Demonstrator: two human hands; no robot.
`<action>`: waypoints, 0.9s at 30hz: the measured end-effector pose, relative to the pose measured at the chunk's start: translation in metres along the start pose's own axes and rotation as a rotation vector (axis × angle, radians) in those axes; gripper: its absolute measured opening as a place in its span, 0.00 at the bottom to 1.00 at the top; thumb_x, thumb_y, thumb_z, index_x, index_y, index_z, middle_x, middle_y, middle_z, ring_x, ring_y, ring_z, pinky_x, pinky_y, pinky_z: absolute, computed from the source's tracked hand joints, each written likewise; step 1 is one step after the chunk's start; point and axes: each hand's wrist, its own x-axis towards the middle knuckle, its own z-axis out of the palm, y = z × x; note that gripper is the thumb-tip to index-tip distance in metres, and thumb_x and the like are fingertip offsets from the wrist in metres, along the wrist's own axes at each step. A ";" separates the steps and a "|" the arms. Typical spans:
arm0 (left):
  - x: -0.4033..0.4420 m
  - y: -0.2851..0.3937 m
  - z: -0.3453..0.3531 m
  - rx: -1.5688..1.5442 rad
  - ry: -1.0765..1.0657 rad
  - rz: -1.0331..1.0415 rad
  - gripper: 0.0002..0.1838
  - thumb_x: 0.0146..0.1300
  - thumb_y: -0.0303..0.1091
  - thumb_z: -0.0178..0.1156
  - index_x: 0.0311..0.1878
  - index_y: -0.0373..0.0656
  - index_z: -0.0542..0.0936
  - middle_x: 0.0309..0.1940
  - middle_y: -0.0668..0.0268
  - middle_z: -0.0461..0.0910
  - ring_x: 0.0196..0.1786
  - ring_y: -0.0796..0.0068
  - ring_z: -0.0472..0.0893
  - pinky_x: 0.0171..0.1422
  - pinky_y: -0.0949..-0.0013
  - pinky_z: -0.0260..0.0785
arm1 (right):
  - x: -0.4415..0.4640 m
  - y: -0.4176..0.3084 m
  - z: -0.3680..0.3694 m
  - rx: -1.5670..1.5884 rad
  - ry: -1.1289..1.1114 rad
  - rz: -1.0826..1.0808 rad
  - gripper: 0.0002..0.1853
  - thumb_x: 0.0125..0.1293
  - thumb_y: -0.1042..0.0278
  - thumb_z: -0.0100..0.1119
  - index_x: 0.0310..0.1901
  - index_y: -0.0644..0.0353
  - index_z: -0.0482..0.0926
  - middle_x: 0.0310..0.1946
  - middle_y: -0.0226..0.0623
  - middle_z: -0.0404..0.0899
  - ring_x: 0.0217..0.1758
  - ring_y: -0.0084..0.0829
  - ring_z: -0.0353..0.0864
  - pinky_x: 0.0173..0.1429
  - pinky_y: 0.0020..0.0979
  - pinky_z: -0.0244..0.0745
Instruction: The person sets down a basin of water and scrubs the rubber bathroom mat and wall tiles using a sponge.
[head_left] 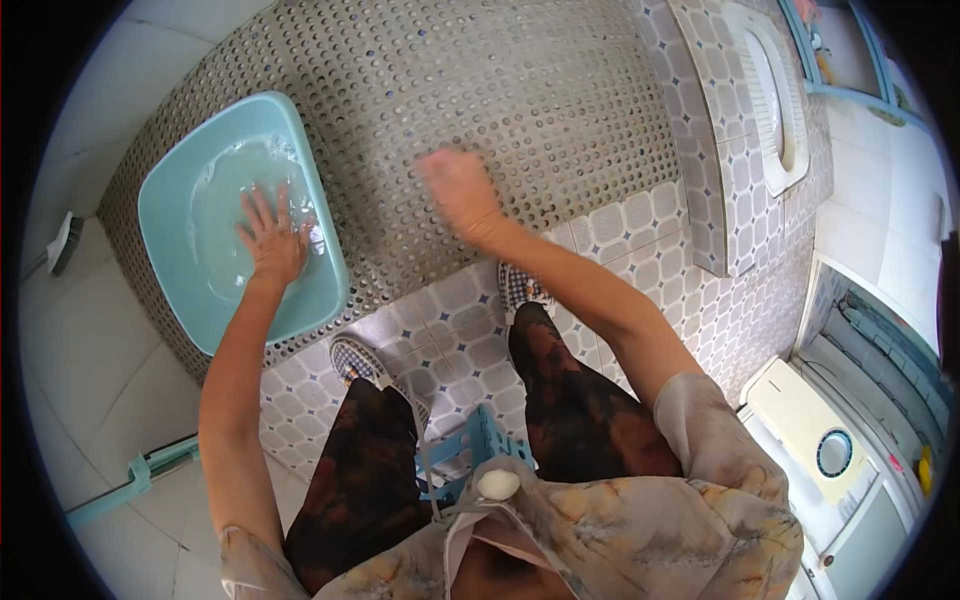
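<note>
A light-blue plastic basin with soapy water in it stands on the perforated grey mat at the left. My left hand is in the basin, with fingers spread in the water and nothing visible in its grasp. To the right of the basin, above the mat, my right hand is smeared by motion. Its fingers look bent, but whether they are closed or hold anything cannot be made out.
A blue plastic stool is beneath me, between my legs. A brush lies by the left wall. On a raised tiled step at the right is a white squat toilet. A white washing machine stands at the lower right.
</note>
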 end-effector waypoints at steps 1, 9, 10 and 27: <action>0.000 0.002 -0.005 0.011 -0.048 -0.009 0.43 0.68 0.53 0.51 0.77 0.60 0.38 0.76 0.48 0.30 0.77 0.41 0.32 0.70 0.26 0.36 | -0.007 -0.002 0.022 -0.133 -0.005 -0.333 0.10 0.64 0.67 0.52 0.39 0.64 0.79 0.32 0.43 0.79 0.38 0.40 0.76 0.46 0.37 0.73; -0.001 0.000 0.004 -0.050 0.034 -0.002 0.43 0.67 0.53 0.51 0.77 0.61 0.38 0.76 0.49 0.30 0.77 0.41 0.30 0.71 0.27 0.35 | 0.058 0.085 -0.094 -0.406 0.279 0.095 0.17 0.63 0.58 0.50 0.32 0.66 0.81 0.32 0.50 0.81 0.37 0.51 0.80 0.44 0.43 0.74; -0.001 0.000 0.005 -0.061 0.045 -0.009 0.43 0.67 0.54 0.51 0.77 0.61 0.38 0.76 0.49 0.30 0.77 0.41 0.30 0.71 0.27 0.35 | 0.051 0.123 -0.117 -0.593 0.381 0.005 0.15 0.65 0.62 0.48 0.35 0.65 0.80 0.34 0.50 0.81 0.38 0.50 0.79 0.47 0.43 0.73; 0.006 -0.001 0.009 -0.018 0.008 -0.030 0.42 0.68 0.55 0.49 0.77 0.62 0.38 0.77 0.50 0.30 0.77 0.41 0.30 0.70 0.25 0.33 | -0.039 0.063 -0.074 -0.203 -0.120 -0.215 0.12 0.58 0.69 0.54 0.44 0.52 0.80 0.40 0.37 0.80 0.45 0.41 0.76 0.46 0.39 0.73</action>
